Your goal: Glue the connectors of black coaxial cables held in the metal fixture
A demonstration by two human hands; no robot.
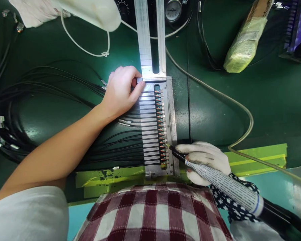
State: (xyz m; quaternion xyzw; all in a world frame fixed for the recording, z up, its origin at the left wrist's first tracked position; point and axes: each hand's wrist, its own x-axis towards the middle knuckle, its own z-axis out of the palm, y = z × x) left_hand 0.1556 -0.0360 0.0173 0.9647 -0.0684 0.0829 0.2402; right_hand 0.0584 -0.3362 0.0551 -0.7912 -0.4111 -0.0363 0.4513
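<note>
A metal cable jig (148, 115) lies on the bench in front of me. Black cables (125, 137) run into its slots from the left, their stripped ends and small connectors (162, 125) lined up in a column. At the jig's upper left corner, my left hand (122, 88) is bare and pinches the edge between thumb and fingers. My right hand (205, 160), in a white glove, is closed around a marker pen (223, 184) with a printed white barrel. The pen's yellowish tip is at the lower connectors; whether it touches them I cannot tell.
A slotted metal rail (143, 43) extends from the jig's top. Coiled cables (12, 124) lie left. A pale hose (248, 117) curves across the right side. A wrapped block (245, 47), a pressure gauge (173, 10) and a white lamp-like housing (97, 13) are at the back.
</note>
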